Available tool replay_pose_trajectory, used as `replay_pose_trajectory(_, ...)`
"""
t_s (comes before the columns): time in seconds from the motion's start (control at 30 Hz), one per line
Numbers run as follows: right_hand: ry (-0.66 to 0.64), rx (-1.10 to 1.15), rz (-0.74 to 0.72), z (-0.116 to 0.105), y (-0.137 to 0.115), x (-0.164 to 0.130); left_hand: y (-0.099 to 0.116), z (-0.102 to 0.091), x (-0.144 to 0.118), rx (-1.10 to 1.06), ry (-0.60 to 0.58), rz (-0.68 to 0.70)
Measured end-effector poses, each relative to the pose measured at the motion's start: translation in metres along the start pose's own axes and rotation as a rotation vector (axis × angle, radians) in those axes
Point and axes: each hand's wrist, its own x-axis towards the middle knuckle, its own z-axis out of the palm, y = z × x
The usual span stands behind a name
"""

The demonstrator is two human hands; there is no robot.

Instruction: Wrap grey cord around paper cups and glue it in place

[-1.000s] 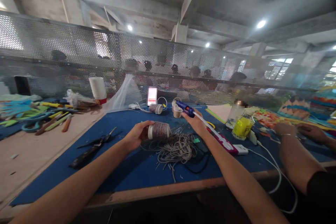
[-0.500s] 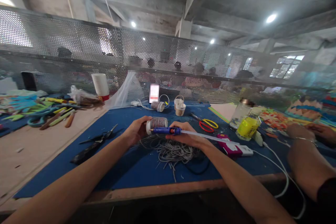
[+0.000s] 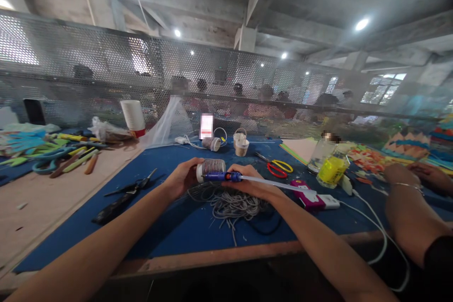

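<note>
My left hand (image 3: pixel 181 180) grips a small cup wrapped in grey cord (image 3: pixel 211 167), held on its side above the blue mat (image 3: pixel 177 226). My right hand (image 3: pixel 252 184) holds a blue glue gun (image 3: pixel 222 176) level, its nozzle at the cup's side; a clear glue stick (image 3: pixel 272 183) sticks out behind it to the right. A loose tangle of grey cord (image 3: pixel 231 203) lies on the mat just under both hands.
Black shears (image 3: pixel 129 189) lie left of my hands; red and yellow scissors (image 3: pixel 278 168), other wrapped cups (image 3: pixel 242 146), a yellow jar (image 3: pixel 330 170) and a pink and white power strip (image 3: pixel 314 199) lie beyond. Another person's arm (image 3: pixel 410 217) rests at the right. A mesh screen (image 3: pixel 226 89) backs the table.
One second ago my right hand held the glue gun up at the far side of the mat; it has come down and left, bringing the nozzle to the cup. The cup hand barely moved.
</note>
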Motion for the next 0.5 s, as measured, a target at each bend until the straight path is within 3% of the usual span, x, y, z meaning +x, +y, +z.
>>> replay_pose_trajectory(0.5, 0.042, -0.022, -0.013, -0.0049, -0.001, 0.0004, -0.0041, -0.0022, 0.003, -0.006, -0.023, -0.027)
